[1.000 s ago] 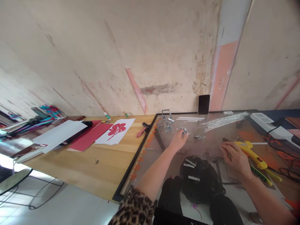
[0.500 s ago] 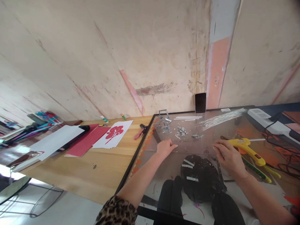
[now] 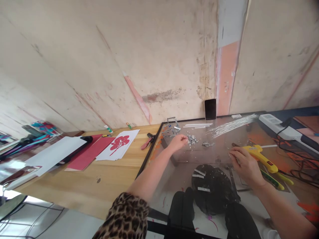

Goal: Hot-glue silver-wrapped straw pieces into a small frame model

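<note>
My left hand is at the left edge of a pile of small silvery-white pieces on the glass tabletop. Its thumb and fingertips come together; anything between them is too small to make out. My right hand hovers over the glass to the right, thumb and forefinger pinched. What that pinch holds, if anything, I cannot make out. Just right of it lie a yellow hot glue gun and green-and-yellow-handled pliers. A smaller cluster of silvery bits lies between the hands.
Behind are white sticks, a bundle of thin wires, a phone against the wall and a power strip with cables. Bent wire pieces lie back left. Red-flower paper and red sheets lie on the wooden table.
My left hand has moved forward to the silvery pile, its fingertips now at the pieces. The right hand stays pinched in nearly the same place. The view has shifted slightly.
</note>
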Available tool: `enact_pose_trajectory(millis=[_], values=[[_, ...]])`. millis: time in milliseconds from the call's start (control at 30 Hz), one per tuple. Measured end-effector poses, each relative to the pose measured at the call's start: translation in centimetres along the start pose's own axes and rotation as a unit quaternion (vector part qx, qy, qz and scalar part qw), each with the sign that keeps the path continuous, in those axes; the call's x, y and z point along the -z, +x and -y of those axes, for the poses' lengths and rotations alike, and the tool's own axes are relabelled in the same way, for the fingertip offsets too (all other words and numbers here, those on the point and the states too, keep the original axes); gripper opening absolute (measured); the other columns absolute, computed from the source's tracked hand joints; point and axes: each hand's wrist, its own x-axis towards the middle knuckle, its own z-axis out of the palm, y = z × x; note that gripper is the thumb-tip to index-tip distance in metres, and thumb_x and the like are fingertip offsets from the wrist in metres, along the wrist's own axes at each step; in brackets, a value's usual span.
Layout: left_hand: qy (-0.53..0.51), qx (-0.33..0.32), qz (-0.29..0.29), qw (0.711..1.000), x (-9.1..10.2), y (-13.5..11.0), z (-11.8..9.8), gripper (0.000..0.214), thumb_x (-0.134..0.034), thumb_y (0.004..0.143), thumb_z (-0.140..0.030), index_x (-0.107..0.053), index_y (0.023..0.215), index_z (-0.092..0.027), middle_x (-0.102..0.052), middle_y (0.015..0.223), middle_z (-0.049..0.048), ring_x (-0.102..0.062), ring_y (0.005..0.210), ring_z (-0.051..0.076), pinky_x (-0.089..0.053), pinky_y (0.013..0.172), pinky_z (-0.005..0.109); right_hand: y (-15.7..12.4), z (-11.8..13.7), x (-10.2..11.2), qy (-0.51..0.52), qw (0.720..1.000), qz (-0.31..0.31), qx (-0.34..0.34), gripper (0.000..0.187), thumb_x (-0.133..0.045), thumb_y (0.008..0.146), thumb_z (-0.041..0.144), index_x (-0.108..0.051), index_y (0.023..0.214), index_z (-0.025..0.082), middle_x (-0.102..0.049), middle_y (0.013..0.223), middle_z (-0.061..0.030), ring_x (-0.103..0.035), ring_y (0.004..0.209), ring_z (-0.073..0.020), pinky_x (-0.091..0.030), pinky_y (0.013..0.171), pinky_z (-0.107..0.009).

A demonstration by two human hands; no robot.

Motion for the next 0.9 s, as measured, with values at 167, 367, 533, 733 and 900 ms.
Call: enact_pose_trajectory(millis=[167,367,533,733,900], values=[[-0.088,0.096,0.248,0.96,1.7,-5.3,2.3,0.036,-0.068,0.073,-0.043,-0.067,0.087,-0.01,-0.071,0.082,0.015,-0.068,0.069,0.02,-0.053,0.065,0.032,0.4,1.3,-0.2,0.01,1.0,0.016,0.014,0.017,-0.049,0.087,0.028,-0.064,0.096,0.023,-0.061,0.105,-0.0065,-0.062,0.091,-0.0191,-0.05,0.082,-0.031],[-0.174,0.11,0.251,0.946,-1.1,-1.6,2.9,0.043,-0.072,0.069,-0.047,-0.063,0.093,-0.012,-0.069,0.093,0.014,-0.068,0.073,0.018,-0.053,0.069,0.032,0.4,1.6,-0.5,0.008,0.999,0.032,0.017,0.019,-0.047,0.088,0.028,-0.064,0.096,0.023,-0.062,0.105,-0.0065,-0.062,0.091,-0.0189,-0.051,0.08,-0.03],[-0.23,0.056,0.123,0.964,-2.9,3.7,1.3,0.034,-0.066,0.078,-0.04,-0.061,0.093,-0.01,-0.066,0.101,0.0136,-0.065,0.083,0.013,-0.05,0.077,0.025,-0.1,0.1,-0.2,-0.004,1.0,0.015,0.013,0.018,-0.048,0.087,0.028,-0.064,0.095,0.023,-0.062,0.105,-0.0069,-0.062,0.092,-0.0204,-0.051,0.079,-0.033],[-0.248,0.049,0.119,0.96,-0.6,2.0,0.5,0.031,-0.068,0.077,-0.037,-0.063,0.092,-0.01,-0.068,0.096,0.0121,-0.064,0.075,0.011,-0.05,0.07,0.024,0.1,0.7,0.0,0.004,1.0,0.021,0.012,0.018,-0.048,0.088,0.027,-0.063,0.095,0.023,-0.062,0.105,-0.007,-0.061,0.092,-0.0202,-0.051,0.081,-0.033],[-0.247,0.083,0.242,0.935,-2.1,-2.5,0.8,0.037,-0.076,0.067,-0.037,-0.067,0.088,-0.008,-0.069,0.091,0.0168,-0.067,0.081,0.021,-0.052,0.075,0.036,0.5,1.9,-0.1,0.015,0.999,0.037,0.034,0.02,-0.046,0.089,0.028,-0.063,0.099,0.024,-0.062,0.104,-0.0072,-0.062,0.09,-0.0193,-0.051,0.079,-0.031]])
